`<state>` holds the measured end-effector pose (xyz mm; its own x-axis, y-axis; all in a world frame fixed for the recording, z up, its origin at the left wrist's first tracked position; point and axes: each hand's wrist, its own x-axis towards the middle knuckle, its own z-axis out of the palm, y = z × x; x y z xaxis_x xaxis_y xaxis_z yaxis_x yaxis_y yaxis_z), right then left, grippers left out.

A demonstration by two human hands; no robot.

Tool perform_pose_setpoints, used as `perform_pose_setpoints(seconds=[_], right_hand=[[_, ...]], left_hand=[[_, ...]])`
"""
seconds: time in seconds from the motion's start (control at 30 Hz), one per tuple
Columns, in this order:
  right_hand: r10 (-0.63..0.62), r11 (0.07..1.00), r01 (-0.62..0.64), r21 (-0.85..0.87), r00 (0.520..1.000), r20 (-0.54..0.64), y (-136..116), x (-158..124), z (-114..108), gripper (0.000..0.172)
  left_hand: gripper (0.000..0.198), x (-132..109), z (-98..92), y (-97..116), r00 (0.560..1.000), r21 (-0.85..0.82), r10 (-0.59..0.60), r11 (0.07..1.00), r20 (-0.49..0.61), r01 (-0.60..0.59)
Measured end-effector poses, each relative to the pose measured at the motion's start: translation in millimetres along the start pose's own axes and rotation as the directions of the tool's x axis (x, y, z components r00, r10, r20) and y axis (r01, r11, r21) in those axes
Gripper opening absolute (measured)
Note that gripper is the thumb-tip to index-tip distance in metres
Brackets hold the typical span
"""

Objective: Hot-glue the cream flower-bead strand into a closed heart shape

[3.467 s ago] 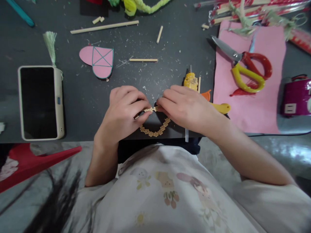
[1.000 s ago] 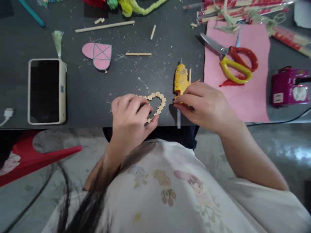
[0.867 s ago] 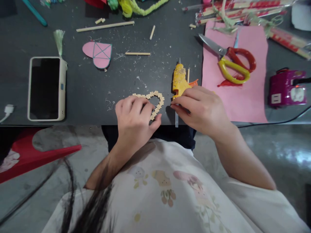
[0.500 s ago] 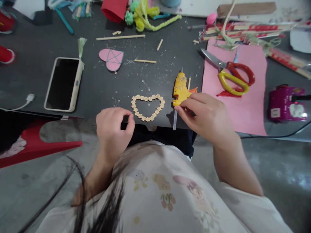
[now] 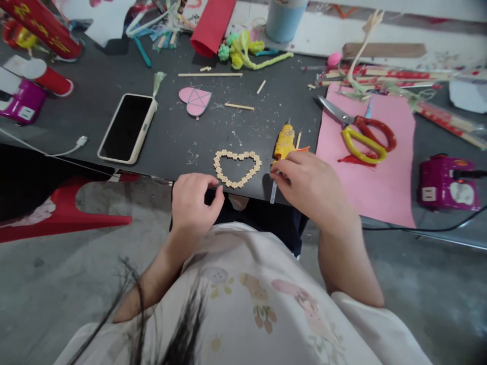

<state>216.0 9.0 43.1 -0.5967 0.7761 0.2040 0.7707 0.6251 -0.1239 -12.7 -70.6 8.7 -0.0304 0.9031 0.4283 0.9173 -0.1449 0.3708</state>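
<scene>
On the dark table's front edge lies a heart-shaped outline (image 5: 219, 174) made of small pale flower-like pieces. My left hand (image 5: 196, 205) is just left of its lower part, thumb and forefinger slightly apart with nothing between them. To the right, a yellow glue gun (image 5: 284, 142) rests on the table, nozzle pointing away from me, a clear glue stick (image 5: 273, 192) sticking out of its rear. My right hand (image 5: 315, 185) has its fingers closed around the rear of the gun and hides its handle. A pink paper heart (image 5: 196, 100) crossed with dark lines lies farther back.
Scissors (image 5: 353, 124) lie on pink paper (image 5: 335, 187) at right, beside a purple box (image 5: 449, 182) with a cable. A phone (image 5: 127, 129) lies at left. Thin sticks (image 5: 209, 75), a blue cup (image 5: 285, 23) and yellow pipe cleaners (image 5: 243, 53) are behind.
The camera view has shifted, showing more of the table's back and left. My right fingers have come further over the glue gun's rear. The heart outline and gun stay in place.
</scene>
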Motion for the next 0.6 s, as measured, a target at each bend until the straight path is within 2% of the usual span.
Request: perform_pose_setpoints(seconds=[0.17,0.37,0.6], right_hand=[[-0.064,0.996,0.067,-0.054,0.996,0.059,-3.1,-2.4,3.3,0.024],[0.003,0.998,0.005,-0.062,0.992,0.125,-3.7,-6.3,7.1,0.028],[0.091,0.993,-0.076,-0.086,0.978,0.187,-5.5,-6.8,6.2,0.024]], left_hand=[[0.007,2.9,0.9,-6.0,1.000,0.016,0.023,1.000,-0.011,-0.023],[0.011,4.0,2.6,-13.7,0.999,0.007,0.038,0.999,0.000,-0.038],[0.011,2.9,3.0,-18.9,0.998,0.006,0.055,0.998,-0.009,-0.055]])
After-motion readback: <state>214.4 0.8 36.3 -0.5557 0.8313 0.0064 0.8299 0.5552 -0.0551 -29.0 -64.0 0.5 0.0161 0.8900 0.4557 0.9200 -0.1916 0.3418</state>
